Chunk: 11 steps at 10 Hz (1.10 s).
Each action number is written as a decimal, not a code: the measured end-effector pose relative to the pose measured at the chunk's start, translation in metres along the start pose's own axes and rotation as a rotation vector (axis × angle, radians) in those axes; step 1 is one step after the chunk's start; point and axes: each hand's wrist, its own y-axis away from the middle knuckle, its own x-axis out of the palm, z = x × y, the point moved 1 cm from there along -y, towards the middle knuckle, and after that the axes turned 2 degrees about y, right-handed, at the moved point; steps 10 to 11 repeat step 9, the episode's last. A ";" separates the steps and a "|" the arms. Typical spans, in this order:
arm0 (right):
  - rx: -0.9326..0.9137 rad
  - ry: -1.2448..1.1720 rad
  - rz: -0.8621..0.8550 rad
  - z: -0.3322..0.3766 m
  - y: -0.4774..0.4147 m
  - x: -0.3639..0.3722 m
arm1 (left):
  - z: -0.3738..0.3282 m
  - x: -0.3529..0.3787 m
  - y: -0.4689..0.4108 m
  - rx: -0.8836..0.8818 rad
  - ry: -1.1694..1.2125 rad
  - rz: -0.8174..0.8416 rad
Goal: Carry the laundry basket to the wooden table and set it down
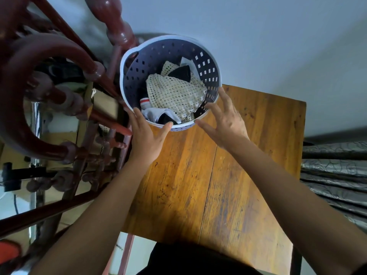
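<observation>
Your two bare forearms reach out over the wooden table (pixel 228 175), its near boards bare and scuffed under you. At the table's far left corner your left hand (pixel 146 139) lies against the near rim of the laundry basket (pixel 210 62), fingers spread and thumb laid along the rim, not curled around it. Your right hand (pixel 225 124) hovers just beside the basket's right wall, fingers splayed wide with only the tips at the rim; neither hand has a closed hold on anything. The basket sits at that far corner, and much of it appears to reach out beyond the table's far edge, though how much of its base rests on the wood cannot be told from above. Inside lie a cream knitted cloth (pixel 174 92), dark garments and a white sock with red stripes (pixel 145 101). Left of the table stands dark red turned wooden furniture (pixel 59 80); a grey patterned curtain (pixel 335 167) hangs to its right. If the base overhangs, letting go now could tip the basket off the corner.
</observation>
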 end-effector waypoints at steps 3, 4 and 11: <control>0.019 0.008 0.022 0.004 -0.001 -0.001 | -0.005 -0.002 -0.008 -0.025 0.007 0.036; 0.059 0.033 0.090 0.010 0.001 -0.010 | -0.010 -0.006 -0.007 -0.027 -0.039 0.085; 0.044 -0.199 -0.056 -0.013 0.124 -0.048 | -0.005 -0.041 0.105 0.209 -0.104 -0.024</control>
